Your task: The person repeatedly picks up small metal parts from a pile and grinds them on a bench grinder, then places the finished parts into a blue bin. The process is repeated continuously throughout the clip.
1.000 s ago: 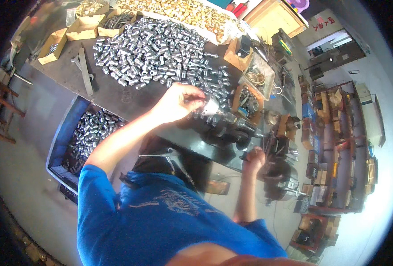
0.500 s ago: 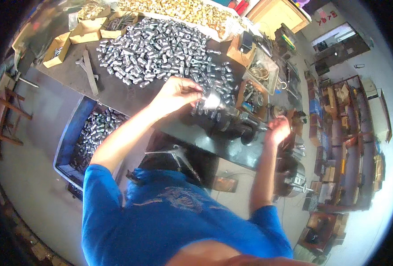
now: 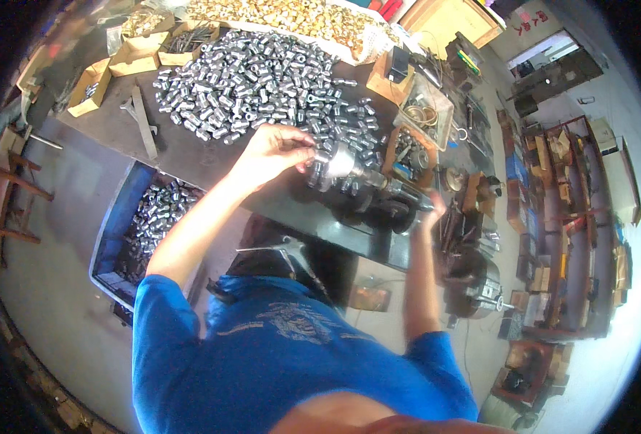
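A small bench machine with a bright metal spindle head point(image 3: 340, 163) stands on the dark bench in front of me. My left hand point(image 3: 275, 153) reaches the left end of this head, thumb and fingers pinched around a small metal fitting point(image 3: 321, 156), partly hidden by the fingertips. At the machine's right end, my right hand point(image 3: 432, 214) is closed near a dark lever or shaft end; its fingers are mostly hidden, so its grip is unclear. Beyond the left hand lies a large heap of shiny metal fittings point(image 3: 244, 83).
Below the bench at left stands a blue crate point(image 3: 110, 230) of fittings. A flat bar point(image 3: 145, 124) and wrench lie left of the heap, near cardboard boxes point(image 3: 133, 56). Brass parts point(image 3: 284, 20) fill a tray behind. A box of hardware point(image 3: 411, 155) sits beyond the machine; shelves point(image 3: 570, 224) stand right.
My right hand has moved left, closer to the machine, and turned so its fingers show less. The left hand stays at the spindle head, only slightly shifted left.
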`<state>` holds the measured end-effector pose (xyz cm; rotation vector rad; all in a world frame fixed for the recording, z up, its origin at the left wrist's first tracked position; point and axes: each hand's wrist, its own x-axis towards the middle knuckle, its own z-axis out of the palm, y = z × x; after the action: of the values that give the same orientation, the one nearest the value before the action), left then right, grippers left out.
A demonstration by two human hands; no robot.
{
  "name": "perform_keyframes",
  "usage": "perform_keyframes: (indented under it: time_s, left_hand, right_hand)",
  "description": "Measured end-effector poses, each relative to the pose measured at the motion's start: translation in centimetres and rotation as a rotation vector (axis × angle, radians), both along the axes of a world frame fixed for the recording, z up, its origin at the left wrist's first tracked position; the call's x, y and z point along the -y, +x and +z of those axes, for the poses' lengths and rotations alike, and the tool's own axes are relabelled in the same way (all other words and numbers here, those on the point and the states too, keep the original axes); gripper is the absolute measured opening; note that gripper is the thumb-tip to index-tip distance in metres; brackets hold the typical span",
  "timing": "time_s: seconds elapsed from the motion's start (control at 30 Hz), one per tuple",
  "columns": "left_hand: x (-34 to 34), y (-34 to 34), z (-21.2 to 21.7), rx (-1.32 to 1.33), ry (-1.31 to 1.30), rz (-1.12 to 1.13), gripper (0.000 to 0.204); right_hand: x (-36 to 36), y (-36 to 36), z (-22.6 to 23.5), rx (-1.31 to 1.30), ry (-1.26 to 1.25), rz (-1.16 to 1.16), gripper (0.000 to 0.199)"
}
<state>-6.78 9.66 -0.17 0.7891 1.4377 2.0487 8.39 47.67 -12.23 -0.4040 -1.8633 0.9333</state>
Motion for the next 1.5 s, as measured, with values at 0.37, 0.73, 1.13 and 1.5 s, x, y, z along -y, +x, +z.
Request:
perform_keyframes:
  time_s: [0.37,0.73,1.13,1.5]
  left_hand:
    - [20.6,4.3,-10.3,-0.307,-0.982,0.515,0.017]
    - [2.0,-0.5,-5.5,-0.827,-0.807,0.305,0.027]
    - [1.5,-0.8,-4.5,-0.020,-0.249,0.049,0.020]
    - [-0.7,-0.8,-0.5,-0.053,-0.071,-0.085,0.020]
  right_hand:
    - [9.6,8.2,8.8,-0.244,-0.736,0.249,0.019]
    - [6.8,1.3,4.1,-0.084,-0.737,0.072,0.016]
    - [8.2,4.1,3.7,-0.155,-1.006,0.036,0.017]
    - [8.6,4.4,3.7,-0.183,-0.928,-0.022,0.010]
